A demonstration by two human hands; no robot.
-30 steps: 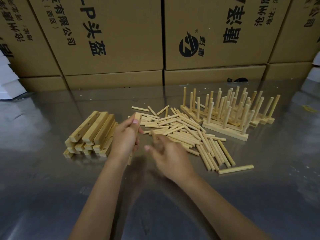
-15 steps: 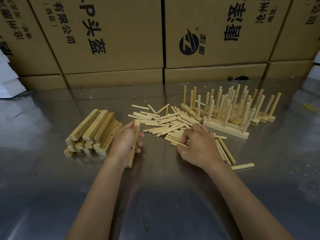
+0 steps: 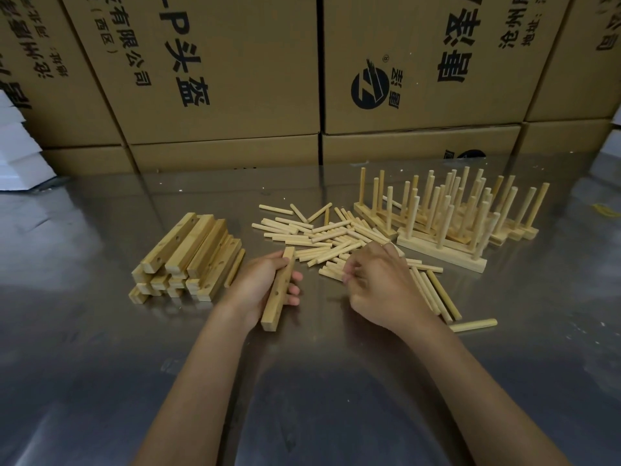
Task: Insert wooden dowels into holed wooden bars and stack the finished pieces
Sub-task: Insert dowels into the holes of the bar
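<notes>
- The left hand grips a holed wooden bar, fingers curled around its far side and thumb near its upper end. The bar lies along the palm with its near end at or just above the metal table; at least one hole faces the camera, presumably so that the hole stays open to a dowel.
- The right hand rests on the near edge of the loose dowels, fingers curled down among them. It appears to be picking one up, but whether a dowel is actually pinched cannot be told: the fingertips are hidden under the hand.
- The loose dowels lie scattered flat in the middle of the table, between the two hands' working area and the finished work, so either hand can reach them. One stray dowel lies apart, near the right wrist.
- The stack of empty bars sits just beside the left hand, several layers deep, serving as a supply on the side that holds the bar.
- The finished pieces, bars with dowels standing upright, are grouped at the right rear, beyond the right hand and clear of the assembly zone.
- Judged stage: a bar is in hand, and no dowel is inserted in it yet.
- Cardboard boxes form the backdrop behind the table.
</notes>
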